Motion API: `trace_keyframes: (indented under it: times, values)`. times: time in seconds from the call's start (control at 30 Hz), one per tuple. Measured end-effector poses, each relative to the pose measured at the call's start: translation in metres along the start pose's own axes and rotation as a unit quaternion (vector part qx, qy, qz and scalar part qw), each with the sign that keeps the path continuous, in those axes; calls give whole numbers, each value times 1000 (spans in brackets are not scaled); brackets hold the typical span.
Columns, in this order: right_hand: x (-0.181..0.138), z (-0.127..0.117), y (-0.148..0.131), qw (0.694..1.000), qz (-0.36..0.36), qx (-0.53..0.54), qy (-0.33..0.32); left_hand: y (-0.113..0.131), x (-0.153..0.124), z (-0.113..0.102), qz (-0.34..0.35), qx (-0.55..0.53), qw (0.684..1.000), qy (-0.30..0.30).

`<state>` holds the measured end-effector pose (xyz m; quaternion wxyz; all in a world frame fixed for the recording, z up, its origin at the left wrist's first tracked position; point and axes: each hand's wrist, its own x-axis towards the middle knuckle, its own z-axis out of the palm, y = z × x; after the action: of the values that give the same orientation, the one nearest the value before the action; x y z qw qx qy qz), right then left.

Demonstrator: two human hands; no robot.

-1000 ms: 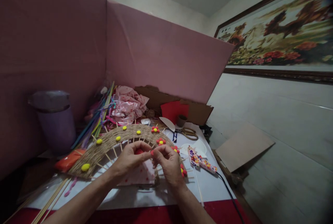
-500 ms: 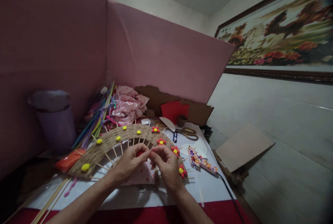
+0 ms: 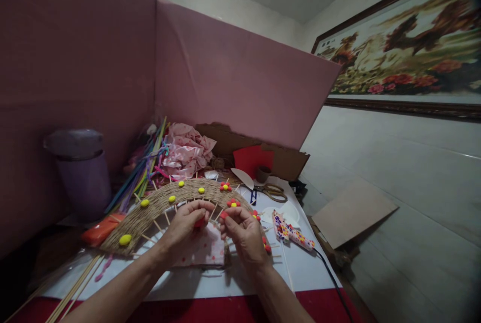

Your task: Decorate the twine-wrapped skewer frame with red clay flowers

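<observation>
My left hand (image 3: 184, 230) is closed around a red lump of modelling clay (image 3: 200, 222), mostly hidden by its fingers. A small red piece of clay (image 3: 223, 214) is pinched between the thumb and fingertips of my right hand (image 3: 246, 238). Both hands are above the inner side of a twine-woven arch (image 3: 158, 209) with thin sticks poking out of its edges. Yellow clay dots (image 3: 125, 240) sit along its left and top. Red-petalled flowers with yellow centres (image 3: 225, 186) run down the right side. Below my hands stands a pink dotted fabric-covered piece (image 3: 212, 248).
On the right lies a flower-patterned glue gun (image 3: 291, 233) with a black cord. Scissors (image 3: 272, 192) and a small pot (image 3: 262, 174) are behind it. An orange packet (image 3: 99, 230), pipe cleaners (image 3: 148, 163), crumpled pink fabric (image 3: 188, 150) and a purple bin (image 3: 83, 178) occupy the left.
My hands have moved apart from each other. A small red piece now shows in my right fingertips, while the larger lump stays in my left hand.
</observation>
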<state>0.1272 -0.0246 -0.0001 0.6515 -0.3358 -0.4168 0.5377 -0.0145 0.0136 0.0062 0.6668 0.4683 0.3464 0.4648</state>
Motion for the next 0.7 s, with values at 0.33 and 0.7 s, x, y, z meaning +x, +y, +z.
trace_keyframes:
  times: [0.33,0.7]
  values:
    - [-9,3,1,967,-94,-234,24,-6,-5,-1,10,111,990,-84]
    - [-11,1,-5,924,-201,-322,-36,-8,-7,1,-68,-14,992,-108]
